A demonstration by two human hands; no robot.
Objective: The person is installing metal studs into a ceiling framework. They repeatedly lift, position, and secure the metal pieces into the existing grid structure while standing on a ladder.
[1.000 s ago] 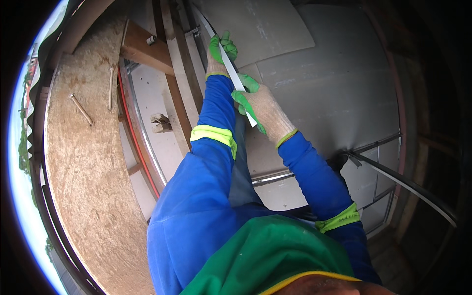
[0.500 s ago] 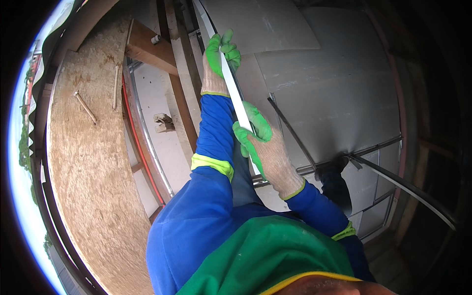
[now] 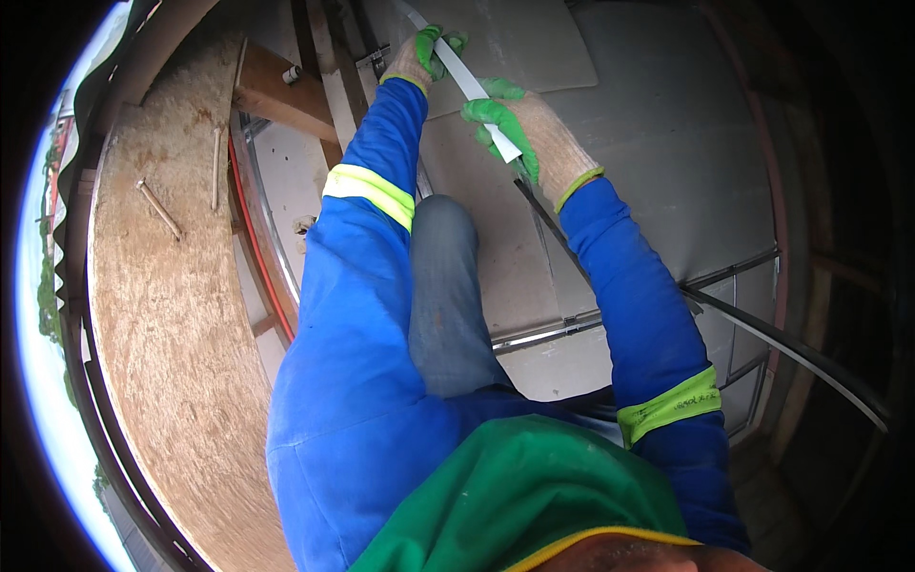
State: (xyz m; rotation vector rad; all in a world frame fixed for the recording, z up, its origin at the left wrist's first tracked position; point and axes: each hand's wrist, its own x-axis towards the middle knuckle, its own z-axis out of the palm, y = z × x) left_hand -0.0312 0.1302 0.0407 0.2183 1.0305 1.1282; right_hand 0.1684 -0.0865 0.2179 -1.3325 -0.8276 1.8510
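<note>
A long white metal strip (image 3: 463,76) slants from the top middle of the picture down to the right. My left hand (image 3: 425,55), in a beige knit glove with green coated fingers, is closed around its upper part. Nearer its lower end, my right hand (image 3: 519,124) grips the strip in a matching glove, fingers curled round the edges. The lower tip pokes out just below the right fingers. Where the far end of the strip stops is lost in the dim area at the top.
Large grey boards (image 3: 658,143) lie below and ahead, with metal channels (image 3: 562,326) along their joints. A dark bar (image 3: 553,229) passes under my right forearm. At the left stand a wooden panel (image 3: 181,343) with two nails, a timber beam (image 3: 286,95) and a red cable (image 3: 255,238).
Both hands have moved up and away from my body with the white strip. My right arm is stretched farther forward, and my knee now shows between the arms.
</note>
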